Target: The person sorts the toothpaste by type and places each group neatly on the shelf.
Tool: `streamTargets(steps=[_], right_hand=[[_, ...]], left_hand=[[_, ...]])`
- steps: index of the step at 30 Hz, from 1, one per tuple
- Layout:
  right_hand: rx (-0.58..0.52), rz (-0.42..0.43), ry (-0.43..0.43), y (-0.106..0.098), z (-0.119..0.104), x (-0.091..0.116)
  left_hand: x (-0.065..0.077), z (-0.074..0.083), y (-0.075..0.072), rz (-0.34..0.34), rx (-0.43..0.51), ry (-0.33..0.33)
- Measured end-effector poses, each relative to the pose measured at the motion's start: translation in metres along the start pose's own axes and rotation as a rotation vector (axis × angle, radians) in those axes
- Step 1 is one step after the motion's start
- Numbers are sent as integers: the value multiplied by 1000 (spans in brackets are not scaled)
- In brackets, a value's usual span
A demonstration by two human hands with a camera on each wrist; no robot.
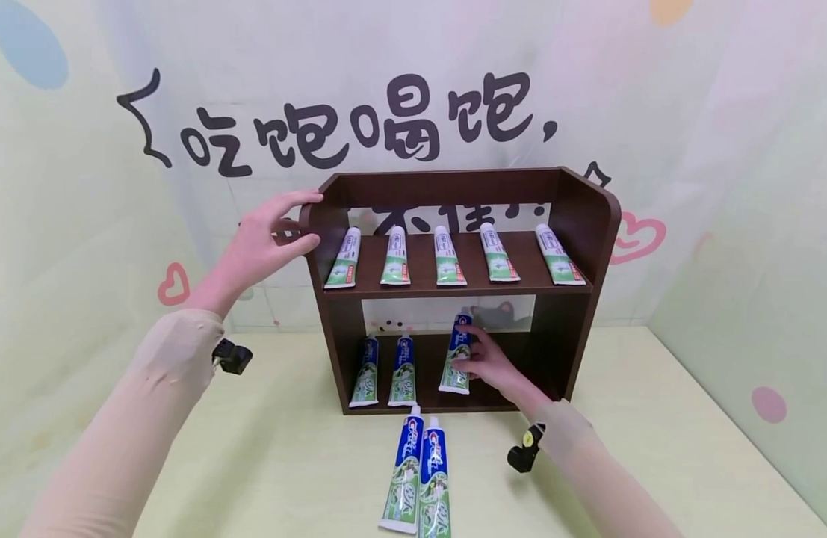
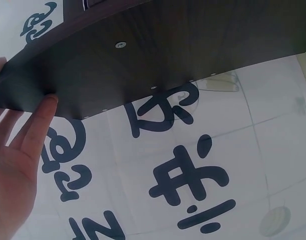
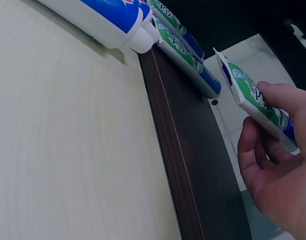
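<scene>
My right hand pinches a blue and green toothpaste tube between thumb and fingers, over the lower board of a dark brown two-tier shelf. In the right wrist view, the held tube is tilted, its flat crimped end raised above the board. My left hand grips the shelf's upper left side panel, with fingers against its outer face. Two matching tubes, one at far left and one beside it, lie on the lower board, left of the held one.
Several white and green tubes lie in a spaced row on the upper board. In front of the shelf, two blue and green tubes lie side by side on the pale table, caps toward the shelf. A printed curtain hangs behind.
</scene>
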State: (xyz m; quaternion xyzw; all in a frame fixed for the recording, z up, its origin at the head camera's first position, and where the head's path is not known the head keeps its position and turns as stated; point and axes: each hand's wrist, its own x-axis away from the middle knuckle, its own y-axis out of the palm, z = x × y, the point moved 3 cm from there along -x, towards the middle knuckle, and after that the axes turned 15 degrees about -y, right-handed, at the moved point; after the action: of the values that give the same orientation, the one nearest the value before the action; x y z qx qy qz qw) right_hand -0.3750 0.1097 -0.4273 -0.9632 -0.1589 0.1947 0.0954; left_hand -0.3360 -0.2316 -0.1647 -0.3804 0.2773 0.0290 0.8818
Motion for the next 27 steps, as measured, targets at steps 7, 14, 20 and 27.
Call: streamTargets(steps=[7,14,20,27], right_hand=[[25,-24,23,4,3,-7],[16,-52,24,8,4,-8],[57,-60,22,12,9,-9],[67,-74,9,19,15,-9]], left_hand=[[-1,-3,0,4,-1,-4],[-1,-2,1,8,5,9],[-1,-2,1,12,-3,8],[-2,-1,1,5,-3,13]])
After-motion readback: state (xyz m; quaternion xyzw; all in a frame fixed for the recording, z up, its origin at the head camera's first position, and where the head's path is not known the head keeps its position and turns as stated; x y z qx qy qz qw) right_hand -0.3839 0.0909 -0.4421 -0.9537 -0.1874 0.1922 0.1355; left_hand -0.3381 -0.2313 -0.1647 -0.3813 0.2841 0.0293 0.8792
